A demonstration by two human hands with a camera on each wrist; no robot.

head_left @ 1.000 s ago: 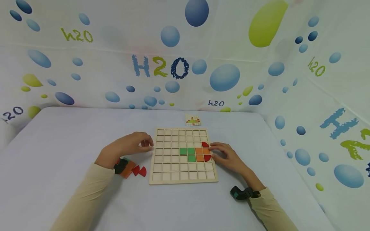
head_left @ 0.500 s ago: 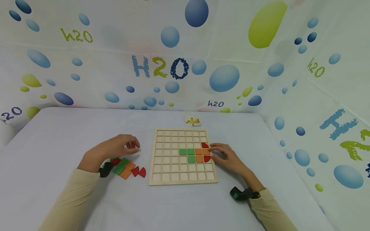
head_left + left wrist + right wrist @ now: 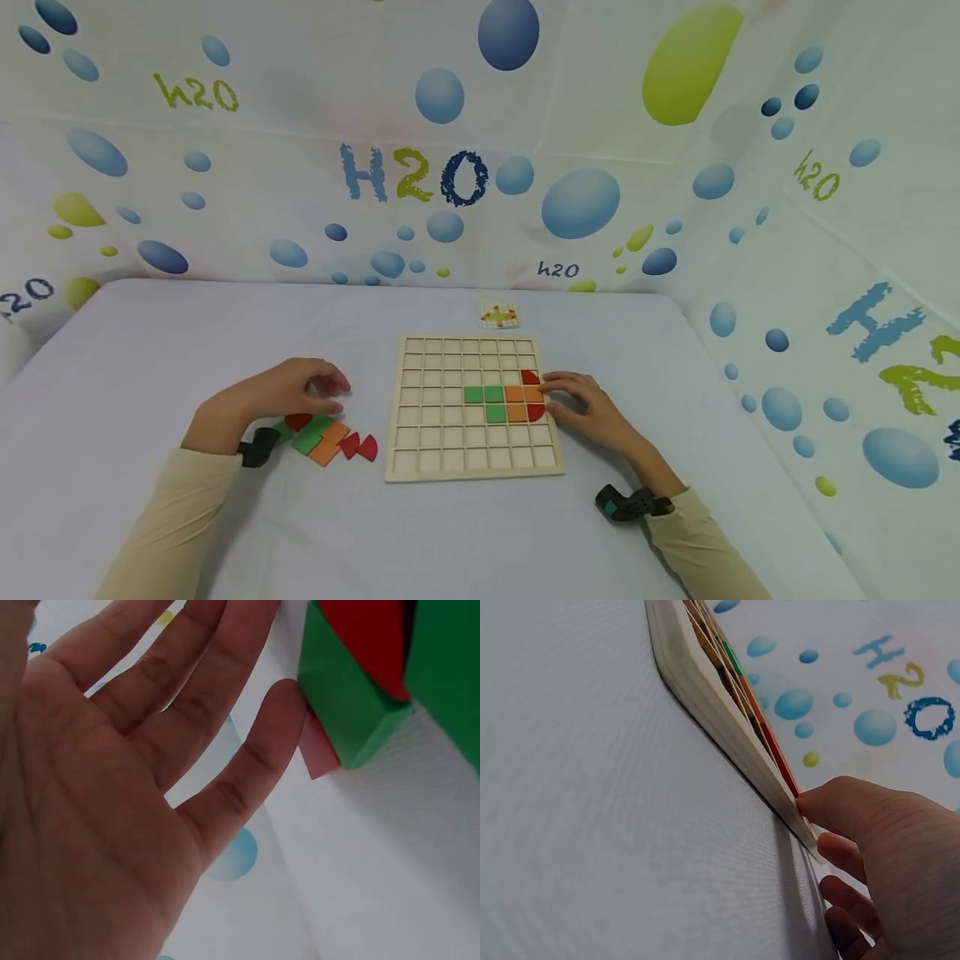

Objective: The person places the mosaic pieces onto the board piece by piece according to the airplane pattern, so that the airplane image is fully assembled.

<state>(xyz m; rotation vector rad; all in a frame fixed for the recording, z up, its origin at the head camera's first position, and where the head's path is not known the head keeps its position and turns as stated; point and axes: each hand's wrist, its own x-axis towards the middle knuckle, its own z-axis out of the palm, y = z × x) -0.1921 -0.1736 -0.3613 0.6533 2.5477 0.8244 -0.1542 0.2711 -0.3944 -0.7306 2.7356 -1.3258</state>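
Note:
A wooden grid board (image 3: pixel 431 461) lies on the table, with green square tiles (image 3: pixel 473 395), orange tiles (image 3: pixel 516 412) and red quarter-round tiles (image 3: pixel 536 412) set in its right half. My left hand (image 3: pixel 281 392) hovers at the pile of loose tiles (image 3: pixel 318 436) left of the board, its fingers bent loosely. In the left wrist view, that palm holds nothing, and one fingertip is close to a green tile (image 3: pixel 349 697); whether it touches cannot be told. At the board's right edge, my right hand (image 3: pixel 592 408) rests its fingertips on the rim, thumb against the side.
Behind the board lies a small picture card (image 3: pixel 499 314) with a coloured pattern. Two red tiles (image 3: pixel 367 447) sit between the pile and the board. A white cloth printed with bubbles (image 3: pixel 442 96) stands at the table's back and right.
My left hand has moved left and slightly nearer, from the board's left edge to the tile pile. The right hand stays at the board's rim.

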